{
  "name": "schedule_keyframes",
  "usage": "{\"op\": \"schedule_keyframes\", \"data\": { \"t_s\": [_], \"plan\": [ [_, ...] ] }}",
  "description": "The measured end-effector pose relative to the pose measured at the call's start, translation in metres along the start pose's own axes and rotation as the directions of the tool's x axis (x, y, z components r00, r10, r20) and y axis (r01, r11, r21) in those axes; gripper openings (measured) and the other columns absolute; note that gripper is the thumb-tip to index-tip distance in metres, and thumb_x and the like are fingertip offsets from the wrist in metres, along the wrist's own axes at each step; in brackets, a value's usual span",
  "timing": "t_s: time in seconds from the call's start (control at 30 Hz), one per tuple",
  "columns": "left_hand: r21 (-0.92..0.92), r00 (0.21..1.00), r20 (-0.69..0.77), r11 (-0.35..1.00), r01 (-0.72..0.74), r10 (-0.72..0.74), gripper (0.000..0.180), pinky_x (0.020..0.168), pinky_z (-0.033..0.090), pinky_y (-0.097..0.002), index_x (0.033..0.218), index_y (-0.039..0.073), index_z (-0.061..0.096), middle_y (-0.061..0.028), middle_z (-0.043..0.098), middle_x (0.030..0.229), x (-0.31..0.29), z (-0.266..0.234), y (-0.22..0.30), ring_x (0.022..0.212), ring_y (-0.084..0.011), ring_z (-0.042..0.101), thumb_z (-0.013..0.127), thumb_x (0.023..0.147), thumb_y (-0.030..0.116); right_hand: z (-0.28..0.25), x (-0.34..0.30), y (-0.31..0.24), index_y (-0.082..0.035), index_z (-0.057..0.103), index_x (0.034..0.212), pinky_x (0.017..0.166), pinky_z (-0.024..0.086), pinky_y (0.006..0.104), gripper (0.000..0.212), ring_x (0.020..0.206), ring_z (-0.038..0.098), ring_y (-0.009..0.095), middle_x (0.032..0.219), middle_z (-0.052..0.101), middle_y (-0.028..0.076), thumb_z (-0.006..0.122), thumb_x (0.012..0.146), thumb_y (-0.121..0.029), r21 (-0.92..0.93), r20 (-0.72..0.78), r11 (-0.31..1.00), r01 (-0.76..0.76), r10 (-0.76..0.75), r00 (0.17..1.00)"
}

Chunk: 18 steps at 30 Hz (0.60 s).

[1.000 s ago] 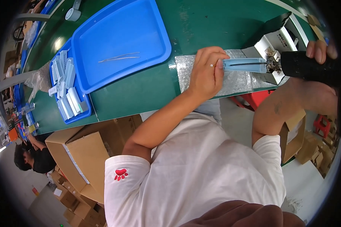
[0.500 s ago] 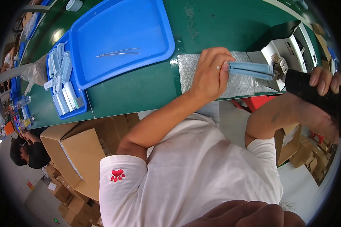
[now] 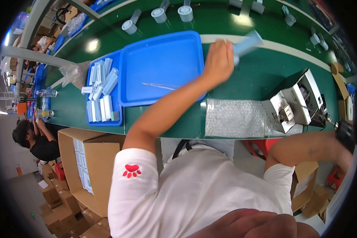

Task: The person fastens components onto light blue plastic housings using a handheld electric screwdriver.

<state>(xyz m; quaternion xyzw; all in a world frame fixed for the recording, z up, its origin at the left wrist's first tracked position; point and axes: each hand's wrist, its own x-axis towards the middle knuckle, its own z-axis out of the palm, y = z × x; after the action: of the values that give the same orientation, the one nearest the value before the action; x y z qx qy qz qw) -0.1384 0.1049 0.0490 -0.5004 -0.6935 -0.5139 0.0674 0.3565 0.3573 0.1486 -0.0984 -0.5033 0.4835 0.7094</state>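
Observation:
My left hand (image 3: 219, 61) is closed on a light blue plastic part (image 3: 248, 43), blurred by motion, above the white rail at the back of the bench. My right hand (image 3: 346, 156), cut off by the dark rim, grips a black power screwdriver (image 3: 344, 135). The tool's metal bit end points toward an open black-and-white box (image 3: 301, 101) with small metal pieces at it. Between me and the far rail, a sheet of bubble wrap (image 3: 234, 119) lies on the green bench (image 3: 166, 123).
A blue tray (image 3: 162, 47) holds thin tweezers (image 3: 160, 85). Left of it, a smaller blue tray (image 3: 117, 119) carries several light blue parts. Parts with round cups (image 3: 158, 16) stand on the green surface beyond the rail. A cardboard box (image 3: 101, 170) stands below the bench; a co-worker sits far left.
My left hand has carried the light blue part away from the screwdriver's bit, up toward the far rail. The screwdriver has dropped lower at the right. The view has shifted, showing more beyond the rail.

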Motion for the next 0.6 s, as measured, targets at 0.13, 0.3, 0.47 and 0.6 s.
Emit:
{"op": "schedule_keyframes", "data": {
  "t_s": [0.13,0.3,0.47,0.6],
  "plan": [
    [0.052,0.841,0.07,0.843,0.535,-0.537,0.056,0.105,0.041,-0.0536,0.122,-0.004,0.06,-0.0317,0.061,0.126,0.127,0.013,-0.1,0.12,-0.0478,0.056,0.046,0.102,0.047,0.189,-0.049,-0.012,0.003,0.057,0.104,0.062,0.044,0.0336,0.066,0.069,0.053,0.02,0.092,0.054,0.015,0.056,0.086,-0.061,0.141,0.1,0.985,0.099,-0.114,0.988],
    [0.745,0.962,-0.11,0.62,0.246,-0.25,0.084,0.114,0.028,-0.0585,0.14,0.003,0.054,-0.0234,0.047,0.146,0.172,-0.018,-0.157,0.138,-0.0448,0.037,0.07,0.077,0.057,0.229,-0.105,-0.008,0.004,0.046,0.138,0.052,0.043,0.0264,0.087,0.061,0.05,0.016,0.09,0.049,0.013,0.055,0.094,-0.071,0.018,0.155,1.0,-0.013,0.011,0.988],
    [0.704,0.862,0.097,0.647,0.294,-0.498,0.066,0.106,0.048,-0.0518,0.133,0.001,0.057,-0.03,0.063,0.131,0.169,-0.05,-0.224,0.122,-0.0462,0.061,0.064,0.089,0.049,0.229,-0.083,-0.02,0.007,0.032,0.149,0.05,0.05,0.0269,0.085,0.057,0.053,0.015,0.088,0.046,0.01,0.06,0.098,-0.055,0.512,0.488,0.787,-0.344,0.063,0.871],
    [0.218,0.932,0.021,0.912,0.349,-0.362,0.052,0.089,0.053,-0.0416,0.133,-0.005,0.051,-0.0275,0.066,0.117,0.136,-0.071,-0.163,0.105,-0.0333,0.068,0.06,0.095,0.029,0.27,-0.076,-0.005,0.007,0.053,0.111,0.069,0.044,0.0394,0.079,0.077,0.051,0.024,0.099,0.053,0.017,0.047,0.087,-0.068,-0.449,-0.149,0.893,0.04,-0.119,0.982]
  ]
}}
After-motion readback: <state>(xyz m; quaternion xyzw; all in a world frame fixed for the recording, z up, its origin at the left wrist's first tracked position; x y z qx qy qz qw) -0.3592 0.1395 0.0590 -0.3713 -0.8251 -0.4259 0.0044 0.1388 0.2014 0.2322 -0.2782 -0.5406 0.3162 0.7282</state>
